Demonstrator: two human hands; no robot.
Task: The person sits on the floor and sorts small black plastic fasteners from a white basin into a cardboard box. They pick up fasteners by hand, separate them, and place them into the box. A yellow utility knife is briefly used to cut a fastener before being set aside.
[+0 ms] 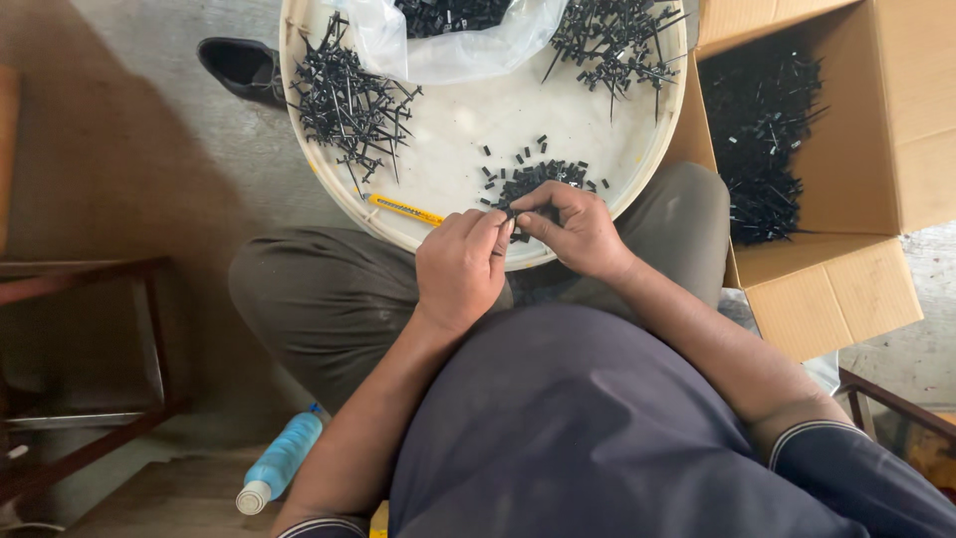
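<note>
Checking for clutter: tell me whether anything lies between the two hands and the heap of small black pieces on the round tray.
Nothing visible does. The left hand and right hand meet at the near edge of the heap of small black pieces on the white tray; the yellow knife lies off to one side.

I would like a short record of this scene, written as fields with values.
Left hand: pinches a small black piece with the right hand
Right hand: fingertips meet the left hand's, over the tray's near rim
Tray: round, white, resting on the lap
Loose pieces: small black bits piled by the hands
Sprue piles: black, branched
Knife: yellow, on the tray
Box: cardboard, holding black sprues
Bottle: blue, on the floor
</note>
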